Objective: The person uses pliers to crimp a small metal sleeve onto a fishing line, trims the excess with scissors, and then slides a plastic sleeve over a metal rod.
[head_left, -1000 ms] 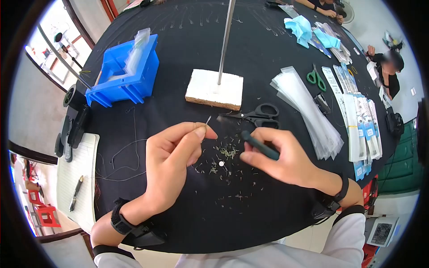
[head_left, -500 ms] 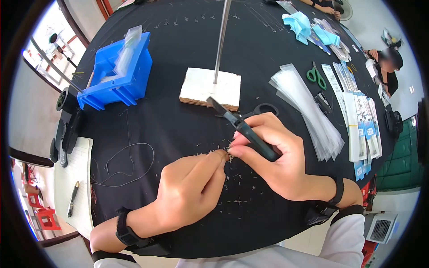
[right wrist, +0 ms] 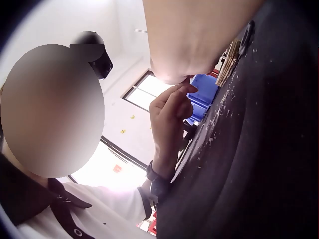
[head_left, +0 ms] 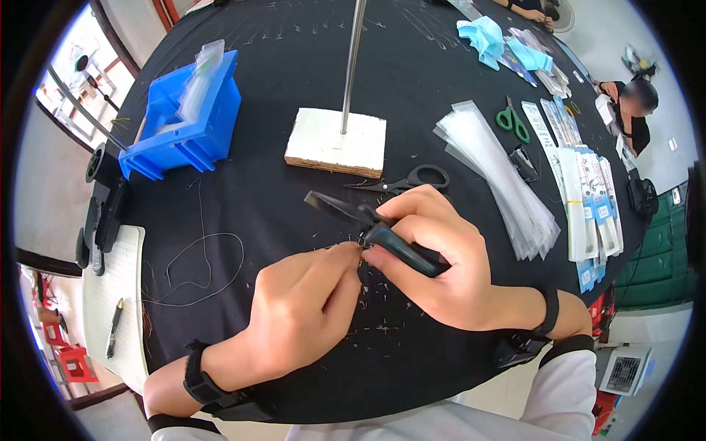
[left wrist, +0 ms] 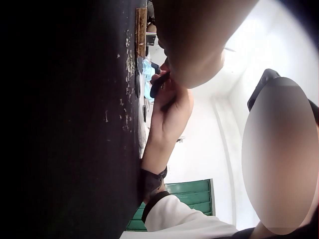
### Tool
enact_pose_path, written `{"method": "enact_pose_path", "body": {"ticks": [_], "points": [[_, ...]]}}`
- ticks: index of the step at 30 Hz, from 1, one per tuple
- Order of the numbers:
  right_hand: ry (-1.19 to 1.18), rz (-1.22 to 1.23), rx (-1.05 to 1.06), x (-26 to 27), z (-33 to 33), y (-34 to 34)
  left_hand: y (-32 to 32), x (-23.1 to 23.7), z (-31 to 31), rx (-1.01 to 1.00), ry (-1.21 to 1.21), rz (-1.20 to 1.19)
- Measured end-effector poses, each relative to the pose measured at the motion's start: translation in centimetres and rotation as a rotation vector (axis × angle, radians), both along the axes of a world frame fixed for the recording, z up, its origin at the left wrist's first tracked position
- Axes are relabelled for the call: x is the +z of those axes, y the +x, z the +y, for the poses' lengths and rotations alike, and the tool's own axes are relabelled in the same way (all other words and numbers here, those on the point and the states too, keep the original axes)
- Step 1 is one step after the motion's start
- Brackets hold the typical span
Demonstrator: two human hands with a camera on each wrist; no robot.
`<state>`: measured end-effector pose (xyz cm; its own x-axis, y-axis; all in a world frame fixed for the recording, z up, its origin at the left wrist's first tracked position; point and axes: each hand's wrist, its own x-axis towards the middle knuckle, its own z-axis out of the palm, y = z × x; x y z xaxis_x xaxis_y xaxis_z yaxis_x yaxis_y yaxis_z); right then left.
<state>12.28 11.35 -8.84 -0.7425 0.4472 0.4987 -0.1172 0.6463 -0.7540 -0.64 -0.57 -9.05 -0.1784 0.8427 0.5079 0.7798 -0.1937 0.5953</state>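
Since a second ago the left hand [head_left: 305, 312] and right hand [head_left: 448, 257] have come together, and over the last half-second the dark-handled tool [head_left: 406, 250] has tipped further toward 10 o'clock. Taking the meeting fingertips as the dial's centre, a notebook [head_left: 129, 268] lies near 9 o'clock and a blue bin [head_left: 220, 110] sits at 10. The left hand, toward 7, pinches finger and thumb, seemingly on a tiny piece hidden between them. A white block [head_left: 316, 136] with an upright rod [head_left: 353, 66] stands near 12, scraps [head_left: 384, 325] lie around 6, black scissors [head_left: 403, 185] at 1. At 3, the right hand's fingers curl round the tool. A slack pinch could lose the piece among the scraps; a clumsy turn of the tool could catch the fingertips.
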Motion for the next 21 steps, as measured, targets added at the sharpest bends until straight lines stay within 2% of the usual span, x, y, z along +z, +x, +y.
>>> {"method": "enact_pose_path", "body": {"ticks": [1,4,8,9,17,21], "points": [[0.008,0.003,0.012,0.2,0.1,0.1,0.0,0.2,0.0,0.018,-0.025,-0.037],[0.103,0.0,0.0,0.5,0.6,0.4,-0.1,0.9,0.0,0.148,-0.211,-0.514],[0.276,-0.046,-0.083,0.3,2.3,0.5,-1.4,1.1,0.2,0.126,-0.17,-0.97],[0.388,-0.048,-0.073,0.3,2.9,0.5,-1.6,0.9,0.2,0.122,-0.169,-1.004],[0.532,-0.152,-0.044,0.0,3.3,0.4,-1.7,1.3,0.4,0.127,-0.232,-1.118],[0.605,-0.193,-0.044,0.2,3.0,0.4,-1.5,1.2,0.4,0.129,-0.228,-1.084]]}}
